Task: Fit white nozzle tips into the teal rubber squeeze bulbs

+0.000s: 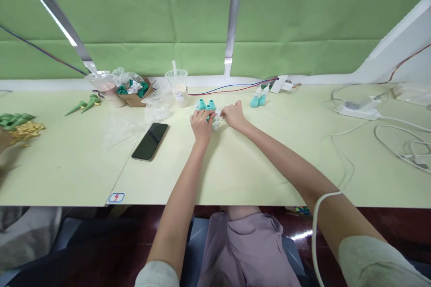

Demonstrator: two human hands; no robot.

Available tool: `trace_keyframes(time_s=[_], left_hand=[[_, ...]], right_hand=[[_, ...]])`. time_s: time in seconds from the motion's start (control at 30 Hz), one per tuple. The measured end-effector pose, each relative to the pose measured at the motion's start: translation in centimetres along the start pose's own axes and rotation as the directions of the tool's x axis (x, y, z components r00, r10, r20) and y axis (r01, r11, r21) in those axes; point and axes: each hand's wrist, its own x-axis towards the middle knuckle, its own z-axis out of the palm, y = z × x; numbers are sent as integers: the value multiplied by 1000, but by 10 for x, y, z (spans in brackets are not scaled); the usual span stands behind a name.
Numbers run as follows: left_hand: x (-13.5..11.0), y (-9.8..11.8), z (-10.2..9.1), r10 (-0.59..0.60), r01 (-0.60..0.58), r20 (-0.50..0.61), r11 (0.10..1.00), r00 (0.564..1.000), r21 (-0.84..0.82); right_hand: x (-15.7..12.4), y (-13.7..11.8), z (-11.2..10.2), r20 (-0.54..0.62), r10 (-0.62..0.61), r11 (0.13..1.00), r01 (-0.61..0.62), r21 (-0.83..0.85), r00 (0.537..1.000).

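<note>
Saw left hand [201, 125] and right hand [235, 115] curled at frame centre, could not confirm grip, judged teal pieces [208, 107] light, smooth, best pinched by sides.

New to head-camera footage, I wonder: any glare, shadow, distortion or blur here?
All in the head view: a bright streak glares off the floor; a soft shadow lies on the table beside the left forearm; the left metal strip slants, perhaps from wide-angle stretching; the white pieces between left hand and right hand are too small and soft to identify.
</note>
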Motion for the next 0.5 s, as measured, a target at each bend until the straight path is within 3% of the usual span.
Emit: trace_keyframes(time_s=[0.27, 0.37, 0.5], left_hand=[[1, -2, 1, -22, 22, 28, 1000, 999, 1], [1, -2, 1, -14, 13, 18, 1000, 1000, 8], [0, -3, 0, -37, 32, 90, 998, 995, 59]], right_hand=[[-13, -6, 16, -50, 31, 993, -25, 117, 998], [-14, -8, 20, -45, 15, 994, -11, 105, 999], [-14, -11, 21, -13, 10, 999, -10, 34, 1000]])
